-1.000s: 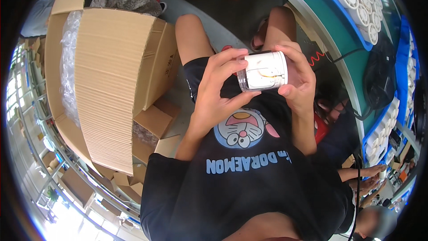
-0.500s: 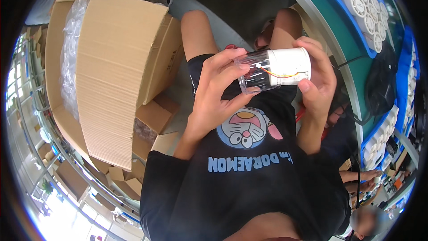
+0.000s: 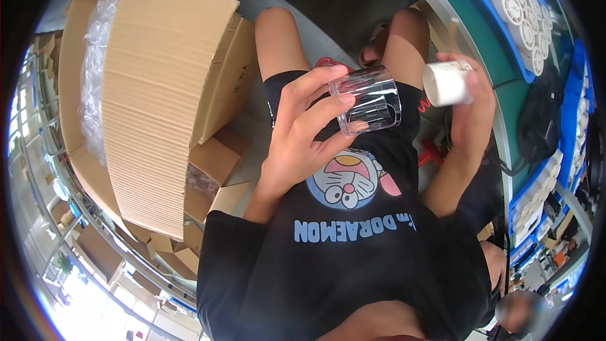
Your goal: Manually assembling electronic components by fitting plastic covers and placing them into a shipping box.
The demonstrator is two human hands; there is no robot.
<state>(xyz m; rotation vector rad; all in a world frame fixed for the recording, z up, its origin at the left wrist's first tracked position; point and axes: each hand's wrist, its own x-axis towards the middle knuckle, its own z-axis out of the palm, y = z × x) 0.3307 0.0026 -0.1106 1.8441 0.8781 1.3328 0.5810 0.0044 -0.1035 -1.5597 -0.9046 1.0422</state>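
Held over the lap, the clear plastic cup (image 3: 369, 100) is pinched around its wall by the left hand (image 3: 303, 132); the right hand (image 3: 470, 104) grips the white cap (image 3: 445, 83). Both look light, stiff, slippery.

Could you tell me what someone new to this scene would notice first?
The eye lands on the two raised hands at centre: the left hand holds a clear plastic cup on its side, and the right hand holds a white cylindrical part just beside it, the two pieces apart. To the left stands a big open cardboard box, and blue trays of white round parts line the green bench at upper right.
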